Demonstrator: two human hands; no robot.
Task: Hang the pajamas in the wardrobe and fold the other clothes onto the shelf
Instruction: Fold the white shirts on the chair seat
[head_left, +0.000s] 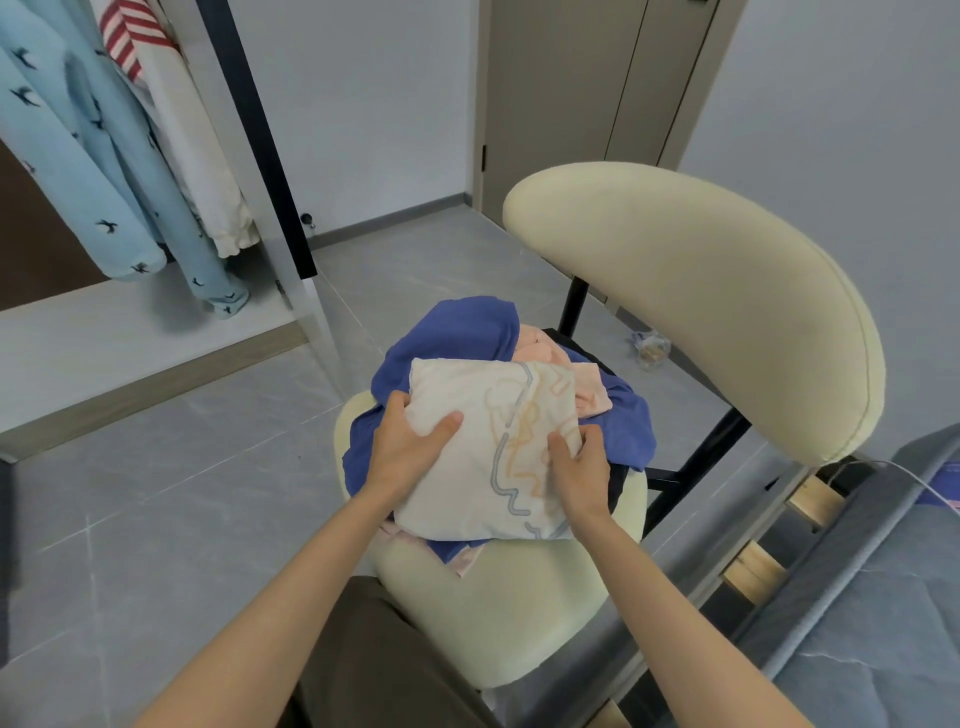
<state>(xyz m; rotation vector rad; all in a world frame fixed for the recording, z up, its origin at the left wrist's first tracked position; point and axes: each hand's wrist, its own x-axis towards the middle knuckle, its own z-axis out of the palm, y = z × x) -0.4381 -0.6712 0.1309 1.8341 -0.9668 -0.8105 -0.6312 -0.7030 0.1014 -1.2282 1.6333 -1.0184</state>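
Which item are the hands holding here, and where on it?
Both hold the folded white garment atop the chair's pile: left hand at its left edge, right hand at its right edge.

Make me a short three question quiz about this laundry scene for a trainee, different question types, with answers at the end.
1. True or false: both hands rest on the folded white garment.
2. Multiple choice: the clothes pile sits on A) the floor, B) the cream chair, C) the bed.
3. Fill in: hanging at upper left are light blue ______ with a dark bird print.

Key: 1 true, the left hand and right hand press its sides. 2 B, atop a blue garment. 3 pajamas.
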